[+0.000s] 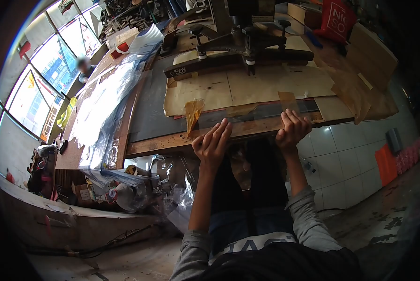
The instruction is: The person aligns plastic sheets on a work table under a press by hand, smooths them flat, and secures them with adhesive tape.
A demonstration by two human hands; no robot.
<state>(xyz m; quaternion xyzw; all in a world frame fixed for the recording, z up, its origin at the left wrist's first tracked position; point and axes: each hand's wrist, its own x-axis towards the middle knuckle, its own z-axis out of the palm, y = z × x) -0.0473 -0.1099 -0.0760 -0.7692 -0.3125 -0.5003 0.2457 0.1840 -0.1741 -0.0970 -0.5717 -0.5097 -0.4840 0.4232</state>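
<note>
At the front edge of the worktable point(149, 147), my left hand point(213, 141) has its fingers together, closed on the near edge of a thin clear plastic sheet point(254, 125). My right hand point(294, 129) pinches the same sheet farther right, its thumb tucked below the fingers. The sheet is hard to see against the wooden edge. Brown tape point(193, 114) lies just beyond my left fingertips, and another tape piece point(287, 100) is beyond my right ones. Behind them a tan board point(205, 93) rests on a dark mat point(147, 107).
A black metal press head point(247, 40) with a long bar point(238, 63) stands over the board. Shiny plastic sheets point(104, 107) are piled on the left. A red bag point(334, 21) and a cardboard box point(369, 56) stand at right. Another person point(84, 70) is near the windows.
</note>
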